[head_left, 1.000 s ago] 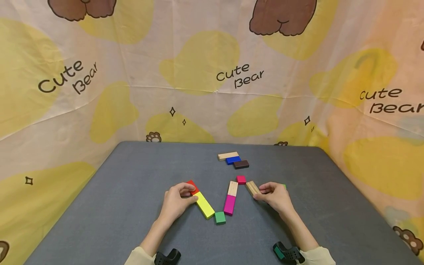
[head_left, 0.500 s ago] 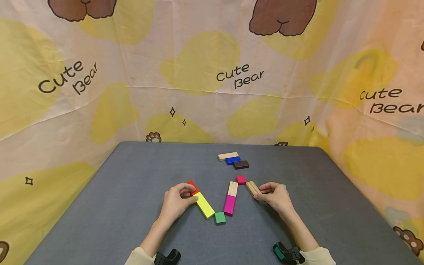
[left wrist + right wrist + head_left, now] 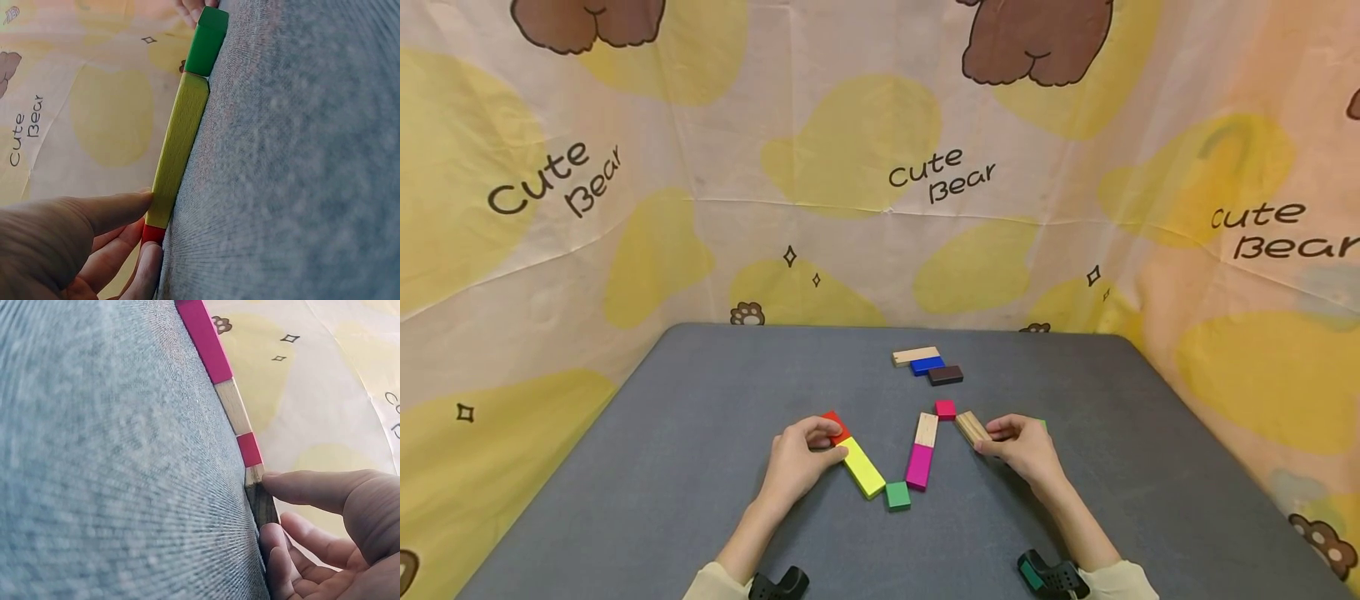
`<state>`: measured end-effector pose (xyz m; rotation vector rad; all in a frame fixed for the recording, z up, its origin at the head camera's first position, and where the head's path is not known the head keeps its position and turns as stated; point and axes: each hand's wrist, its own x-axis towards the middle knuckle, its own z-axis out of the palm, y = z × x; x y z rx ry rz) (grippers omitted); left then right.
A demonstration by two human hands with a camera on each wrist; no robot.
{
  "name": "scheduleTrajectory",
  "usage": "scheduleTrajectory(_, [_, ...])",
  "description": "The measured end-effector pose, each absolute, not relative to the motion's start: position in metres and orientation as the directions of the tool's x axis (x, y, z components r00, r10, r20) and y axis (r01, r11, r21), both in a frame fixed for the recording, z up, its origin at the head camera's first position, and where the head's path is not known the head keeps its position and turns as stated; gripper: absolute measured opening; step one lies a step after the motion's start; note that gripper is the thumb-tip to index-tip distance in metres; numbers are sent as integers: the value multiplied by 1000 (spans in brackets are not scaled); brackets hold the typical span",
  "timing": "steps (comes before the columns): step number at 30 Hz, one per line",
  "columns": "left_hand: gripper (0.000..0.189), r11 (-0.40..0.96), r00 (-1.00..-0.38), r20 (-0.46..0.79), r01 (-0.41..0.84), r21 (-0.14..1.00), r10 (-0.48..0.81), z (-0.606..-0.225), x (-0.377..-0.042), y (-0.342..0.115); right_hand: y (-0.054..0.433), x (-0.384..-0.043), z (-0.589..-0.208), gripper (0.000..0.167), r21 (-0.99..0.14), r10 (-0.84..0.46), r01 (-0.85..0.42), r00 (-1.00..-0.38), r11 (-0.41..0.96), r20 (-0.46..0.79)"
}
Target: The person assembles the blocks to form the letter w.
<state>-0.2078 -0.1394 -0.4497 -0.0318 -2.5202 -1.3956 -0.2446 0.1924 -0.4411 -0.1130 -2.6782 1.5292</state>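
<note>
In the head view my left hand [image 3: 801, 458] has its fingers curled at a red block [image 3: 835, 427], with the thumb against the neighbouring yellow block [image 3: 863, 468]. My right hand [image 3: 1024, 448] pinches a plain wooden block [image 3: 972, 427] between thumb and fingers. Between the hands runs a zigzag: a green block [image 3: 897, 497] at the yellow one's near end, then a magenta block [image 3: 919, 467], a light wooden block [image 3: 927, 430] and a small pink-red block [image 3: 945, 409]. The right wrist view shows the held wooden block [image 3: 261, 503] beyond the pink-red one, partly behind the fingers.
Farther back lie a light wooden block [image 3: 915, 356], a blue block [image 3: 927, 365] and a dark brown block [image 3: 945, 375], side by side. A bit of green [image 3: 1043, 425] peeks out behind the right hand. A printed cloth [image 3: 880, 167] hangs behind the grey table [image 3: 700, 375].
Both hands and all the blocks keep their places. Only the head view has shifted very slightly.
</note>
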Motion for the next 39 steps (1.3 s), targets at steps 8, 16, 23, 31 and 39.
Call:
scheduleTrajectory(8, [27, 532, -965, 240, 150, 833, -103, -450, -207, -139, 194, -245, -442, 33, -859, 79, 43, -997, 511, -2])
scheduleTrajectory(16, [27, 531, -966, 241, 154, 833, -97, -451, -207, -140, 195, -244, -441, 31, -871, 72, 38, -997, 490, -3])
scheduleTrajectory(23, [27, 526, -967, 234, 149, 837, -99, -450, -207, -140, 200, -243, -438, 31, -891, 66, 18, -998, 454, 13])
scheduleTrajectory(31, [27, 527, -967, 234, 150, 836, -96, -451, -208, -139, 206, -243, -438, 31, -900, 73, 28, -997, 435, 5])
scheduleTrajectory(39, [27, 516, -968, 228, 145, 844, -102, -450, -206, -139, 207, -249, -430, 28, -919, 30, -33, -998, 393, 49])
